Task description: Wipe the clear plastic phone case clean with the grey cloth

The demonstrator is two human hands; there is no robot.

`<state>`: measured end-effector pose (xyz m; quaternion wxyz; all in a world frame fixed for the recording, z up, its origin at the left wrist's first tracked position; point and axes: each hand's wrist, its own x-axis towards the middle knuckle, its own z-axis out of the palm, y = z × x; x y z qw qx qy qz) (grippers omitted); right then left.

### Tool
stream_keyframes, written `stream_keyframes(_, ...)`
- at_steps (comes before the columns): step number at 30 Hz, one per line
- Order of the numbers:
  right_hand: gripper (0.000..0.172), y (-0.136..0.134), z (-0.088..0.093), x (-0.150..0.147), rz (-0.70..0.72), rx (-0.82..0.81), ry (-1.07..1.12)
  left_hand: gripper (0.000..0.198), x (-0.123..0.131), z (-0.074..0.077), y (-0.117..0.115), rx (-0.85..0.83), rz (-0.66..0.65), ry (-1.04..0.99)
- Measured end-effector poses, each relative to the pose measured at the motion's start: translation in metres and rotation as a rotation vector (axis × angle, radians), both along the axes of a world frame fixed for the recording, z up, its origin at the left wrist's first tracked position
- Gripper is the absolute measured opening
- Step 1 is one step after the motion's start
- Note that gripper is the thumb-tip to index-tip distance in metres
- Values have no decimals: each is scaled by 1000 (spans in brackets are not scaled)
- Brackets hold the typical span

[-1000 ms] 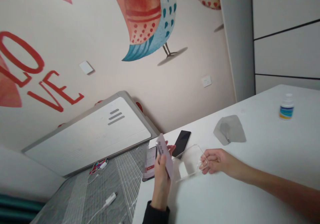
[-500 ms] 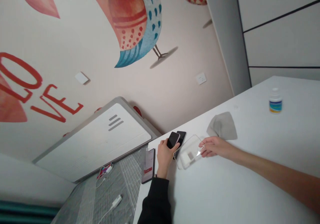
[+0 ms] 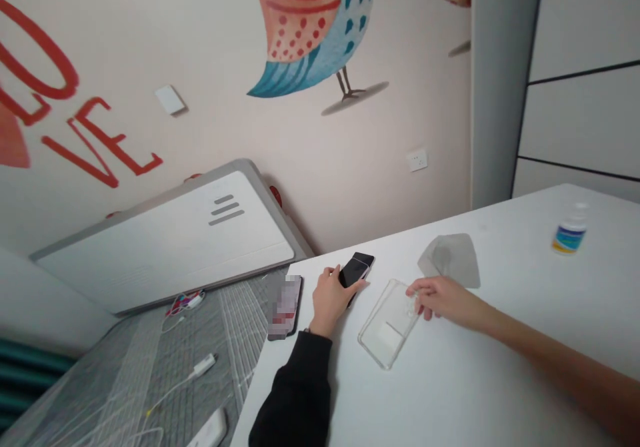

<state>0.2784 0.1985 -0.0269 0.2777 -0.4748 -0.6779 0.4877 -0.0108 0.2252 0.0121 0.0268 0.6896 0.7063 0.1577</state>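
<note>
The clear case [image 3: 387, 325] is lying at or just above the tabletop [image 3: 475, 380]; its exact contact is not showing. The right hand [image 3: 436, 296] is pinching its far right corner between thumb and fingers, and a white rectangle [image 3: 389, 336] is showing through it. Left of and slightly beyond the case, the left hand [image 3: 331, 299] is gripping a dark phone [image 3: 351, 273] by its sides, seemingly over a second phone [image 3: 366, 258] whose far end is peeking out. The hands are staying apart, each occupied. The step in hand looks like placing or steadying that phone; any next move seems to be calling for a controlled finger release without nudging the one beneath. Farther left of the case, a pale-screened phone [image 3: 286, 308] is lying; beyond its right side, a grey cloth [image 3: 460, 255] is resting, and a bottle [image 3: 569, 230] is standing well to the right.
</note>
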Motion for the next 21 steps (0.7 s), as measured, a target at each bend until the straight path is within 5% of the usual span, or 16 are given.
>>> stream_keyframes(5,28,9,18,32,-143,222,-340,58,-9,11,-17,84,-94,-69)
stream_keyframes(9,31,32,25,76,-426,308,-506,62,-4,5,-80,143,-246,-141)
stream_keyframes(12,34,44,20,99,-573,358,-588,110,3,-22,-134,169,-296,-184)
stream_keyframes(14,35,47,16,104,-570,391,-601,130,13,-38,-157,224,-306,-154)
stream_keyframes(16,33,47,16,105,-521,414,-578,131,27,-44,-167,217,-285,-144)
stream_keyframes(21,32,25,48,104,-452,467,-382,110,46,-25,-166,85,-203,-215)
